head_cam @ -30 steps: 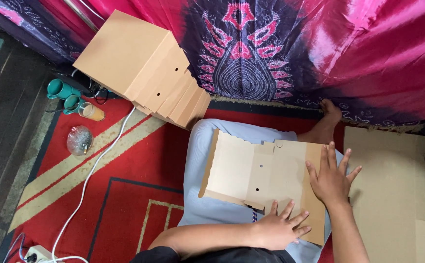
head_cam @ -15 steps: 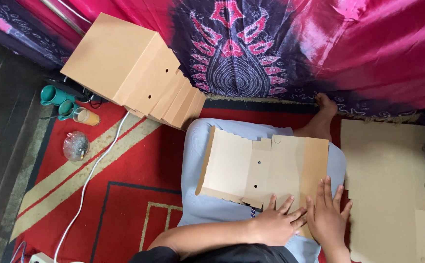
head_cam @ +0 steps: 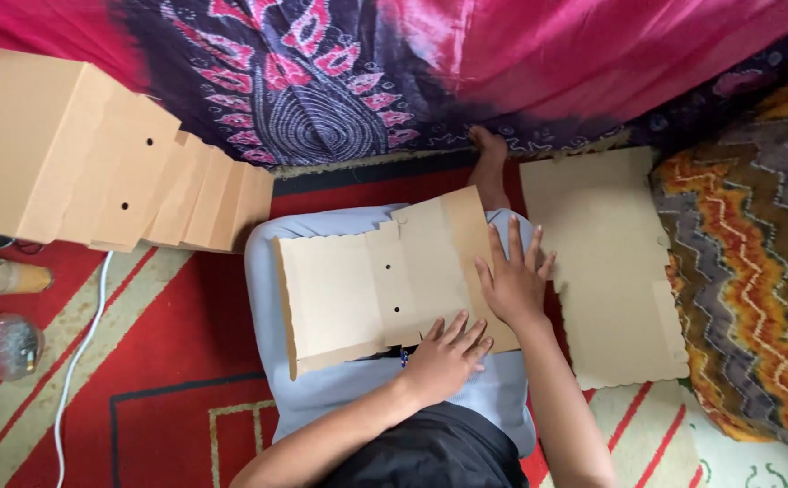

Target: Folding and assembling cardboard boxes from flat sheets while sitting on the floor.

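- Flat tan die-cut cardboard sheet (head_cam: pixel 367 289) spread across the lap on pale blue cloth, long axis running left to right, scalloped edge at far left.
- Right hand (head_cam: pixel 513 282) pressed flat on its right end, fingers spread.
- Left hand (head_cam: pixel 445 357) flat on near edge, fingers loosely spread, hiding that corner.

Cardboard blank (head_cam: pixel 367 289) lay on the lap; both hands on its right part. Flat sheets (head_cam: pixel 606 271) right of it, folded stack (head_cam: pixel 114 172) left, probably leaning.
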